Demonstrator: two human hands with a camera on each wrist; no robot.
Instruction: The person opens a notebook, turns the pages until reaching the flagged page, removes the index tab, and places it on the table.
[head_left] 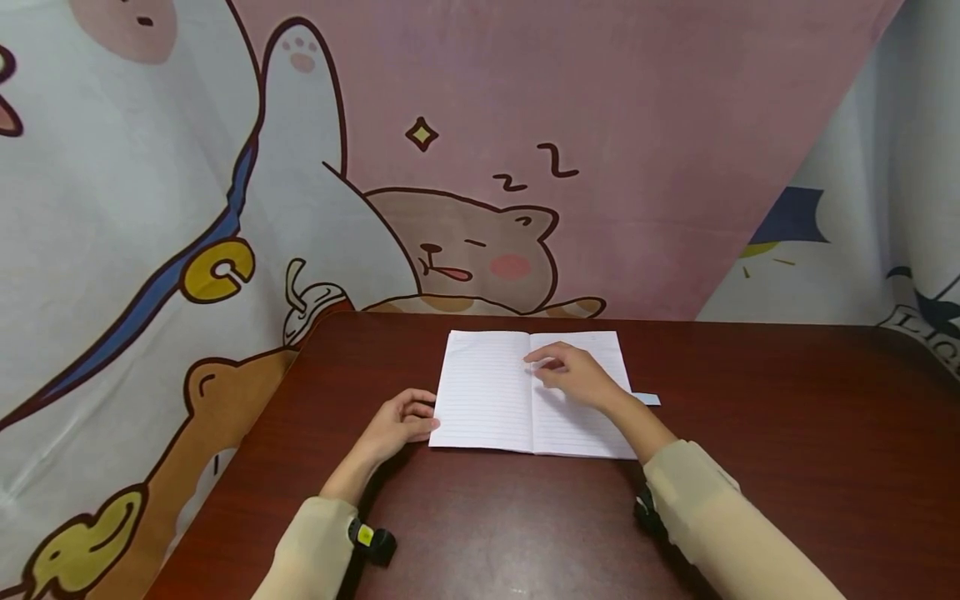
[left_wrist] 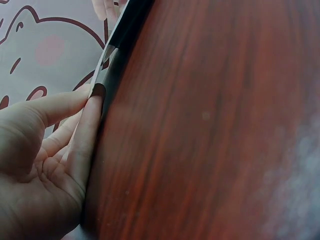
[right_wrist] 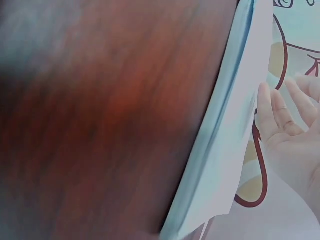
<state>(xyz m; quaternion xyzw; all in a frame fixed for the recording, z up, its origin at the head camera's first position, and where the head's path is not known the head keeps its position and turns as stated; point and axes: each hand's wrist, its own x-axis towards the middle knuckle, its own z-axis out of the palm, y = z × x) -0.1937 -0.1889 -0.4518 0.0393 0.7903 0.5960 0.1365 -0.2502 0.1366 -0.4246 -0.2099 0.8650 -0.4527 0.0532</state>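
Observation:
An open notebook (head_left: 480, 392) with lined white pages lies on the dark red-brown table (head_left: 787, 433). My left hand (head_left: 393, 423) pinches its left edge, thumb above and fingers beneath, as the left wrist view shows. Over the right page, close to the centre fold, hovers my right hand (head_left: 581, 377) with loosely bent fingers and nothing held. In the right wrist view, that hand's fingers (right_wrist: 267, 107) are spread just above the notebook's page surface (right_wrist: 240, 135). A pale strip (head_left: 647, 399) sticks out past the notebook's right edge, beneath the right forearm.
A cloth backdrop (head_left: 637, 167) with cartoon animals hangs directly behind the table's back edge and along its left side. Dark wrist cameras (head_left: 375, 543) are strapped at both cream sleeves (head_left: 738, 517).

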